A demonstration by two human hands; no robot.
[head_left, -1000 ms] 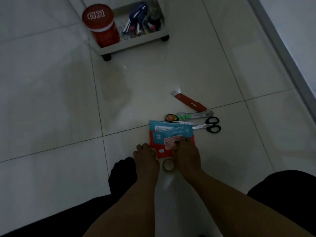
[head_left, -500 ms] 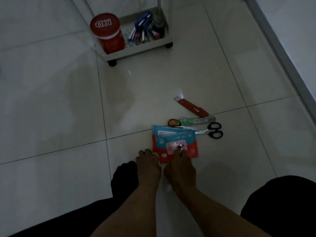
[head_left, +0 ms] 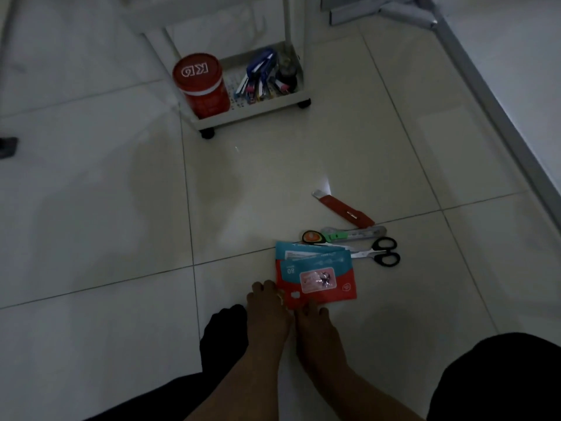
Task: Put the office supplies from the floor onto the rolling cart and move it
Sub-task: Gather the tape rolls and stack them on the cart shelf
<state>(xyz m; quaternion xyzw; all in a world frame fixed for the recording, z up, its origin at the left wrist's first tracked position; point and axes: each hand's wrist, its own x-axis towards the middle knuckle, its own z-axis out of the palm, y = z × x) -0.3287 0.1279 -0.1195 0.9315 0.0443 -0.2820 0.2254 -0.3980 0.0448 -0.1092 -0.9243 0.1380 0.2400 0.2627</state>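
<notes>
Both hands are low on the tiled floor, at the near edge of two red-and-teal packets (head_left: 315,281). My left hand (head_left: 267,311) curls round a pale tape roll (head_left: 280,297), of which only a sliver shows between the fingers. Beside it, my right hand (head_left: 315,326) curls over a second roll and hides it, fingertips touching the packet edge. Beyond the packets lie black-handled scissors (head_left: 376,253), a green cutter (head_left: 349,233) and a red cutter (head_left: 346,209). The white rolling cart (head_left: 252,115) stands farther off.
The cart's bottom shelf holds a red canister (head_left: 202,85) and several staplers and pens (head_left: 264,77). My black-socked foot (head_left: 223,332) is left of my hands and my dark-clad knee (head_left: 498,378) is at lower right. A grey wall base (head_left: 501,107) runs along the right.
The tape roll that lay open between my hands is now covered. My right hand slid back off the packet to its near edge, and the view tilted up toward the cart.
</notes>
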